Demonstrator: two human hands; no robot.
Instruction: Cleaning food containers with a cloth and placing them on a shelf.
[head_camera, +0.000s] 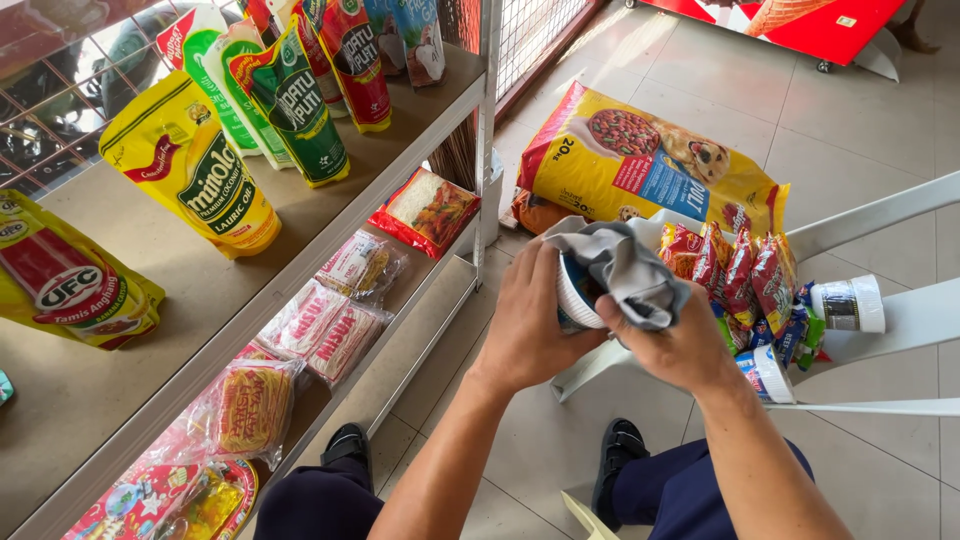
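Note:
My left hand (525, 325) grips a white-rimmed cup-shaped container (575, 292) from its left side, held in front of me over the floor. My right hand (675, 340) presses a grey cloth (620, 265) over the top and right side of that container. The cloth hides most of the container. Both hands are close together, above my knees.
A metal shelf (330, 255) on the left holds stand-up pouches (195, 165) above and noodle packs (320, 325) below. A white plastic chair (900, 320) on the right carries red snack packets (740, 270) and small cups (848, 303). A yellow pet-food bag (640, 160) leans behind.

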